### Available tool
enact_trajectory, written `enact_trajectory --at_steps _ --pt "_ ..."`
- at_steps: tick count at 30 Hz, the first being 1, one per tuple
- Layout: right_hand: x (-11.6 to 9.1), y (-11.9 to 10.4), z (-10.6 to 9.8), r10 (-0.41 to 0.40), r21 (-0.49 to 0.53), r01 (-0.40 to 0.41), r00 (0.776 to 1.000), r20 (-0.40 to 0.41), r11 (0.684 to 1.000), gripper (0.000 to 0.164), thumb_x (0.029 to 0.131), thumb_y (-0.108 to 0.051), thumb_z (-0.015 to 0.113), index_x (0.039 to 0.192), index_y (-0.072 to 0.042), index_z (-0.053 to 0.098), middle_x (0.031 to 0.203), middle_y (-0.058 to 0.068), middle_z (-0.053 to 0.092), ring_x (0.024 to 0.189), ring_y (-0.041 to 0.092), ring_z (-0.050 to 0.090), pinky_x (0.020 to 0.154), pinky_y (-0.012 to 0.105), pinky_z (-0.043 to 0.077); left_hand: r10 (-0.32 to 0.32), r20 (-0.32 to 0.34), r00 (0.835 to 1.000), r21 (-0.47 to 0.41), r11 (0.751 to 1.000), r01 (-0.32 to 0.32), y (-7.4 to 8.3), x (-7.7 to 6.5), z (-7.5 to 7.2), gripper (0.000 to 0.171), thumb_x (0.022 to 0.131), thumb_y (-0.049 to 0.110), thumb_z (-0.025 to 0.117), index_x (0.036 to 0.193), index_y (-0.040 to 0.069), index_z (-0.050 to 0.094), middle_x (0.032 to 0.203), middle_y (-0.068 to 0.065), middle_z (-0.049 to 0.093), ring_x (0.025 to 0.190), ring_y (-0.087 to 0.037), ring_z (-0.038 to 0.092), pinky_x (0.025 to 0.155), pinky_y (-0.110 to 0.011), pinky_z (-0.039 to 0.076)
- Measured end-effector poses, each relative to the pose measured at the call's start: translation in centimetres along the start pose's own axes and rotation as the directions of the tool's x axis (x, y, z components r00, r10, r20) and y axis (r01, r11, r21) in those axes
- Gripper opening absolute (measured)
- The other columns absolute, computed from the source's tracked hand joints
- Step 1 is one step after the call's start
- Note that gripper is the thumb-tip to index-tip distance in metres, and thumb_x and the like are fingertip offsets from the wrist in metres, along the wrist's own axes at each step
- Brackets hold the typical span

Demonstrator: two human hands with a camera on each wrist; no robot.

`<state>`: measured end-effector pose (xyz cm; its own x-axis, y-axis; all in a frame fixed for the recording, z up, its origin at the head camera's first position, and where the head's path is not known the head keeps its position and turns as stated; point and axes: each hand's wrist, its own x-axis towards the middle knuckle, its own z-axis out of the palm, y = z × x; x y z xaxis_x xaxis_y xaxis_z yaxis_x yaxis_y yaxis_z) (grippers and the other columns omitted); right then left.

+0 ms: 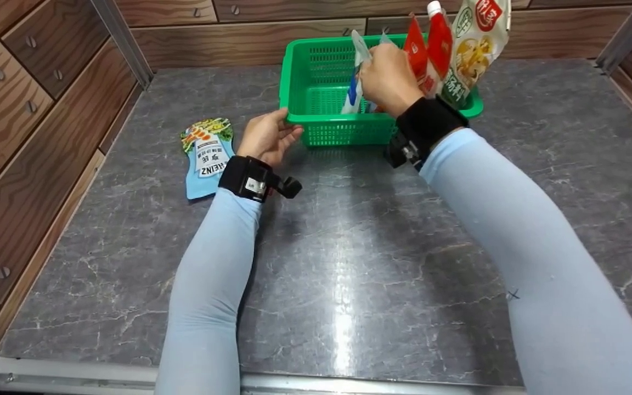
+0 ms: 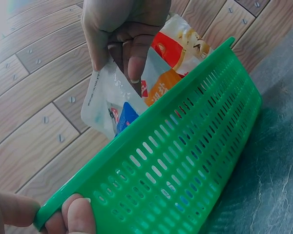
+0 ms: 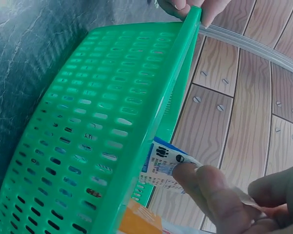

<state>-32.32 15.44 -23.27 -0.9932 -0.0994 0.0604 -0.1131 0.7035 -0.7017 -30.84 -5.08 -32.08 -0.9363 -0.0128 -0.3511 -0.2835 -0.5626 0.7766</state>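
A green plastic basket [image 1: 343, 131] stands at the back of the grey tabletop. My left hand [image 1: 268, 136] pinches its rim at the near left corner, thumb on one side and fingers on the other, as the left wrist view shows. Over the basket, my right hand [image 1: 390, 75] pinches the top edge of a white and blue pouch [image 1: 354, 90], which stands upright inside. The back of that pouch [image 3: 163, 163] carries printed text. Beside it is a packet with an orange panel [image 2: 163, 87]. My right hand partly hides the packets behind it.
In the basket's right part stand a red pouch with a white cap [image 1: 438, 44], another red packet [image 1: 416, 49] and a tall cream bag [image 1: 472, 52]. A light-blue Heinz pouch [image 1: 209, 156] lies left of my left hand. Wood-patterned walls [image 1: 250, 46] border the table.
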Motion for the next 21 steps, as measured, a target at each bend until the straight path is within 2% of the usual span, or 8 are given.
enact_trajectory --at_steps 6,9,11,13,15,17,19,21 --pt "-0.5 0.3 -0.2 -0.047 -0.004 0.047 0.999 -0.004 0.999 0.035 0.099 -0.028 0.03 0.118 -0.009 0.053 0.083 0.005 0.052 0.058 0.015 0.051 0.049 0.023 0.047 -0.019 0.006 1.0 0.012 1.0 0.019 0.2 -0.3 0.0 0.04 0.092 0.015 0.054 0.127 -0.003 0.046 0.088 -0.013 0.058 0.079 -0.022 0.056 0.079 -0.028 0.052" --pt "-1.2 0.3 -0.4 -0.053 -0.054 0.054 0.998 0.016 0.997 0.041 0.099 -0.034 0.031 0.131 -0.013 0.045 0.081 0.003 0.051 0.054 0.014 0.048 0.047 0.024 0.044 -0.025 0.001 1.0 0.042 0.999 0.025 0.2 -0.5 -0.2 0.04 0.092 0.017 0.054 0.126 -0.002 0.046 0.09 -0.013 0.057 0.08 -0.023 0.057 0.08 -0.028 0.052" --pt "-1.9 0.3 -0.6 -0.059 -0.086 0.06 0.998 0.024 0.994 0.048 0.098 -0.038 0.031 0.141 -0.016 0.033 0.085 0.003 0.053 0.053 0.015 0.046 0.047 0.025 0.041 -0.02 -0.007 1.0 0.062 0.998 0.021 0.2 -0.6 -0.3 0.037 0.091 0.017 0.056 0.123 -0.002 0.049 0.095 -0.015 0.057 0.081 -0.023 0.057 0.081 -0.029 0.051" --pt "-2.8 0.3 -0.9 -0.083 -0.103 0.085 0.996 0.023 0.991 0.055 0.097 -0.041 0.032 0.145 -0.017 0.021 0.1 0.003 0.058 0.062 0.013 0.053 0.051 0.026 0.04 -0.008 -0.015 1.0 0.08 0.997 0.009 0.2 -0.7 -0.6 0.034 0.091 0.016 0.057 0.119 -0.002 0.051 0.096 -0.016 0.055 0.081 -0.024 0.057 0.084 -0.031 0.05" --pt "-3.8 0.3 -1.2 -0.113 -0.113 0.113 0.994 0.01 0.987 0.057 0.096 -0.043 0.034 0.145 -0.016 0.02 0.118 0.004 0.057 0.081 0.012 0.059 0.063 0.024 0.046 0.006 -0.03 1.0 0.106 0.994 -0.003 0.4 -0.8 -0.8 0.031 0.09 0.016 0.057 0.115 -0.002 0.052 0.095 -0.015 0.054 0.084 -0.026 0.057 0.086 -0.032 0.05" --pt "-4.8 0.5 -1.6 -0.154 -0.117 0.153 0.988 -0.001 0.981 0.057 0.095 -0.043 0.036 0.144 -0.016 0.023 0.129 0.005 0.052 0.101 0.012 0.057 0.078 0.025 0.048 0.022 -0.046 0.999 0.137 0.99 -0.015 0.7 -1.0 -1.2 0.032 0.09 0.015 0.058 0.116 -0.002 0.05 0.093 -0.015 0.053 0.088 -0.027 0.057 0.087 -0.033 0.05" --pt "-5.7 0.8 -1.9 -0.177 -0.119 0.176 0.984 0.002 0.977 0.057 0.095 -0.043 0.039 0.143 -0.015 0.027 0.132 0.005 0.05 0.114 0.012 0.052 0.091 0.028 0.045 0.039 -0.061 0.997 0.183 0.983 -0.027 1.2 -1.3 -1.6 0.037 0.09 0.017 0.057 0.121 -0.002 0.047 0.09 -0.013 0.051 0.089 -0.027 0.058 0.086 -0.032 0.05" --pt "-6.7 1.2 -2.3 -0.193 -0.119 0.193 0.981 0.012 0.974 0.056 0.094 -0.042 0.043 0.141 -0.015 0.031 0.128 0.004 0.053 0.112 0.013 0.053 0.093 0.03 0.045 0.054 -0.07 0.996 0.231 0.972 -0.037 1.8 -1.8 -2.0 0.042 0.091 0.018 0.057 0.126 -0.002 0.043 0.092 -0.013 0.05 0.087 -0.025 0.058 0.085 -0.031 0.05"
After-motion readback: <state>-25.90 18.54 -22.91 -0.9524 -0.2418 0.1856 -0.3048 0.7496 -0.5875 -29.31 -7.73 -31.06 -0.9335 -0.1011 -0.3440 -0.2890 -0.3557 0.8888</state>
